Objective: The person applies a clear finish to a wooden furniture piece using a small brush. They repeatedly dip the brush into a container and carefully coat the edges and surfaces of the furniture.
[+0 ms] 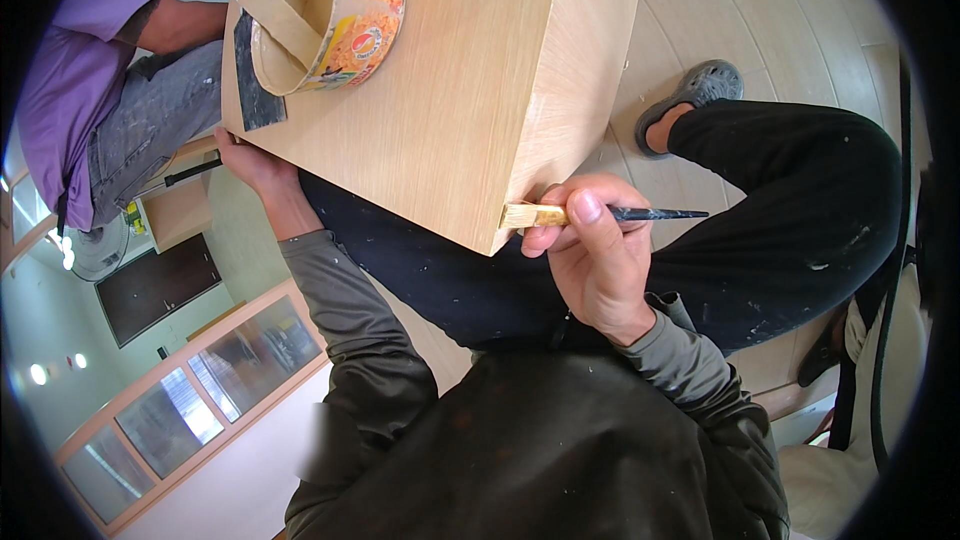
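Note:
My right hand [600, 247] pinches a flat paintbrush [551, 216] between thumb and fingers. The brush has pale bristles, a gold-coloured ferrule and a paint-marked black handle pointing right. Its bristle tip touches the near corner edge of a wood-grain box [420, 105]. At the box's left corner, my left hand [259, 165] holds the edge, its fingers partly hidden beneath. On the box's top face stands a yellow printed tub [367, 22], tilted in view, with beige residue inside. A flat wooden stick [274, 13] leans in it. A dark flat strip [259, 101] lies partly under the tub.
A person in a purple shirt [75, 105] and grey jeans sits close by on the left. My bent leg in black trousers [795, 210] is to the right of the box, above the plank floor [757, 22]. A glazed wooden partition [172, 405] stands at lower left.

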### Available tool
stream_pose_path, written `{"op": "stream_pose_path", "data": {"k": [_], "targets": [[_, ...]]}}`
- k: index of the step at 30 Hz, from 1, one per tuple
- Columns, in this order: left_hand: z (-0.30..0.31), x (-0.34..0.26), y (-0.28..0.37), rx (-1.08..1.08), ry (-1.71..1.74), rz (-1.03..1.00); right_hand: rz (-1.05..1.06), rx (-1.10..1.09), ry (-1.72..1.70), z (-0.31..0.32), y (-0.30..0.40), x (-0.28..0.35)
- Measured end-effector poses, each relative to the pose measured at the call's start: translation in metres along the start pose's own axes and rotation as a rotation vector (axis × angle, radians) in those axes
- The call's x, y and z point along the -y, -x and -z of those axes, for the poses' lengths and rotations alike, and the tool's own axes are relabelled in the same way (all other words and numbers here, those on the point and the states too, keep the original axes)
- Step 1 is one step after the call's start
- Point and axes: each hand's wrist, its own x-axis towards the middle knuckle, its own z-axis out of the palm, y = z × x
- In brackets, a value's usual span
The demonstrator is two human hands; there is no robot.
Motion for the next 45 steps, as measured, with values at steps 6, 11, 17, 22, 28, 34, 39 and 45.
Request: {"op": "stream_pose_path", "data": {"k": [6,11,17,22,28,34,39,45], "targets": [[0.005,0.002,-0.005,0.022,0.020,-0.002,0.013,-0.024,-0.018,-0.002,0.000,0.000],[0.004,0.001,-0.003,0.010,0.007,-0.006,0.004,-0.014,-0.034,-0.001,0.000,0.000],[0.003,0.002,-0.002,-0.002,-0.002,-0.020,-0.011,-0.006,0.009,0.002,0.000,0.000],[0.003,0.002,-0.002,0.008,0.000,-0.015,0.006,0.005,-0.023,0.002,0.002,0.001],[0.008,0.004,-0.008,-0.003,-0.010,-0.016,-0.021,-0.002,0.054,0.000,0.003,0.002],[0.004,0.003,-0.003,-0.019,-0.026,-0.008,0.026,0.018,0.012,0.002,0.003,-0.001],[0.006,0.003,-0.004,-0.015,-0.035,-0.008,0.004,0.014,0.117,0.001,0.004,0.000],[0.002,0.003,-0.002,-0.023,-0.023,-0.004,0.015,-0.003,0.135,-0.001,0.005,0.000]]}}
